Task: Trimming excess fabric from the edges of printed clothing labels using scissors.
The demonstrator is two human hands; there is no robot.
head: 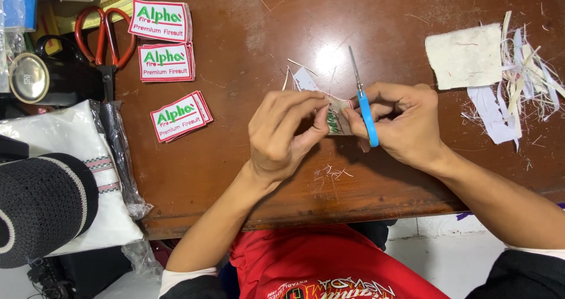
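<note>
My left hand pinches one edge of a small embroidered cloth patch, white with green stitching, held just above a brown wooden table. My right hand grips the patch's other edge and also holds small thread snips with a blue handle, the metal tip pointing away from me. A white paper trimming lies just beyond the hands.
Three stacks of finished white patches with red borders lie at the left. Red-handled scissors rest beside them. A white backing piece and several scrap strips sit at the right. A bagged white cloth lies at left.
</note>
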